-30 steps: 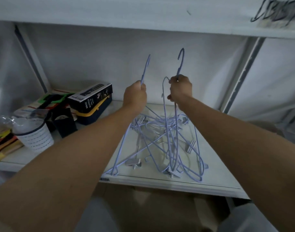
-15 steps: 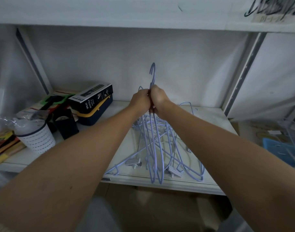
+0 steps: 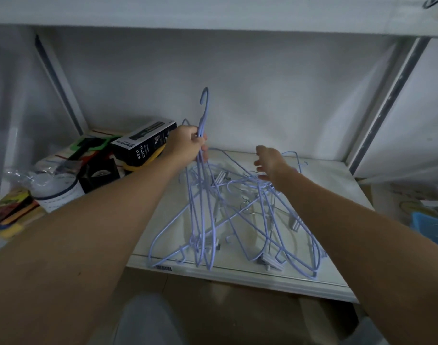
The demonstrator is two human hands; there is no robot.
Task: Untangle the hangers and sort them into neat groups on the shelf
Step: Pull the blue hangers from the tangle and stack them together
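- Left hand [image 3: 188,145] is gripping the necks of a few lilac hangers [image 3: 203,185], standing them upright on the shelf [image 3: 337,282].
- Right hand [image 3: 270,161], fingers spread, is hovering over the tangled pile [image 3: 275,215] right of those hangers.
- Spray bottle box [image 3: 143,143] is sitting left of them.

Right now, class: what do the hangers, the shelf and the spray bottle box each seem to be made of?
Hangers: thin metal wire with a smooth pale lilac coating, probably; bare silvery hooks show in the pile.
Shelf: white, smooth and slightly glossy, perhaps painted metal or laminate; it cannot be told which.
Spray bottle box: printed card, likely, with sharp folded edges and a matte black face.
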